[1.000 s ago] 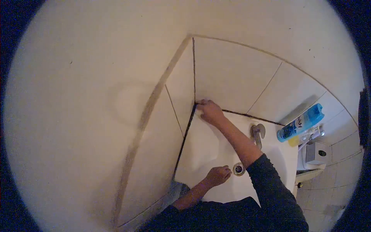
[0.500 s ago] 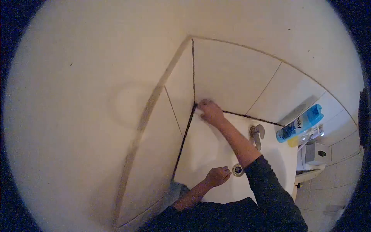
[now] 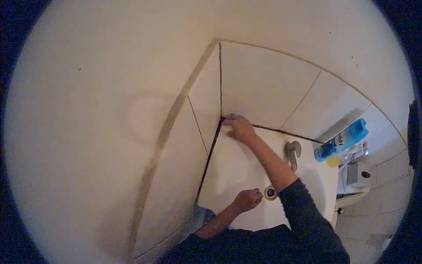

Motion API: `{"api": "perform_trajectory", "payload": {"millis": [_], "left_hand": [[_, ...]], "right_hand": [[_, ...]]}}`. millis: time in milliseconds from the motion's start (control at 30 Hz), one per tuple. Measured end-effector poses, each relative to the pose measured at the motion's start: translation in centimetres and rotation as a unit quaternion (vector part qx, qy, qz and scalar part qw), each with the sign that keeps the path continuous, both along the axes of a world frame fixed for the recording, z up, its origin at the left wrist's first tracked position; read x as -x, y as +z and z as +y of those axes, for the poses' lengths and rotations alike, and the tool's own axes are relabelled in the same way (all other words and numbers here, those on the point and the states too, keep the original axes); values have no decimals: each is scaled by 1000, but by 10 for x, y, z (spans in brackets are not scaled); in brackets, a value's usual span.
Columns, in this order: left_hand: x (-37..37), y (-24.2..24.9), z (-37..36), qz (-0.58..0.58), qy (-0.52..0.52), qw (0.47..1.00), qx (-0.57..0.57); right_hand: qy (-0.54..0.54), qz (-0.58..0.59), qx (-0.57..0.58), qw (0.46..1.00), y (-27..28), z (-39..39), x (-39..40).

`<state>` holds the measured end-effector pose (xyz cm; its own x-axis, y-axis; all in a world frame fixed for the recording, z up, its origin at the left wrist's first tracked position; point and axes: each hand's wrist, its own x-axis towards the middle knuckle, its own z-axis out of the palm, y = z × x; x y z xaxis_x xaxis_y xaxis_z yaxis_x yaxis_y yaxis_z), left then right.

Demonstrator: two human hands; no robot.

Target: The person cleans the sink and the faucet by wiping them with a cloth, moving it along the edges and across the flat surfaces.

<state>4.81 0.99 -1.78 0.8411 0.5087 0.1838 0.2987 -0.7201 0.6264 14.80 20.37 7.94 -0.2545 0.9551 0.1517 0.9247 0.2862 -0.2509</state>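
Observation:
My right hand [image 3: 240, 129] reaches to the back left corner of the white sink [image 3: 237, 171], fingers bent down by the dark seam [image 3: 222, 119] where sink and tiles meet. It looks closed; a pale patch shows under the fingers, but I cannot make out what it is. Over the basin, just left of the drain [image 3: 270, 192], my left hand [image 3: 248, 200] is closed in a fist. Whatever it may hold is hidden. The metal faucet [image 3: 292, 154] stands to the right of my right forearm.
A blue spray can [image 3: 342, 140] stands on the right rim of the sink, with a yellow item [image 3: 333, 161] beside it. Farther right is a grey box with a dark oval opening [image 3: 361, 175]. Tiled walls [image 3: 263, 83] close off the back and left.
My right hand has shifted very slightly at the corner, and its fingers have changed pose. The left hand stays almost still by the drain.

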Motion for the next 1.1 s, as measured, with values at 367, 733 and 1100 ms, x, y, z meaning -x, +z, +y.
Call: {"api": "perform_trajectory", "payload": {"millis": [367,733,1100], "left_hand": [[-3,-7,0,-23,-9,1000,2],[0,-1,0,28,-26,999,11],[2,2,1,-5,-14,1000,-8]], "right_hand": [[-2,43,60,997,4,-6,2],[-55,-3,-3,998,7,-8,14],[24,-2,65,998,13,-47,34]]}}
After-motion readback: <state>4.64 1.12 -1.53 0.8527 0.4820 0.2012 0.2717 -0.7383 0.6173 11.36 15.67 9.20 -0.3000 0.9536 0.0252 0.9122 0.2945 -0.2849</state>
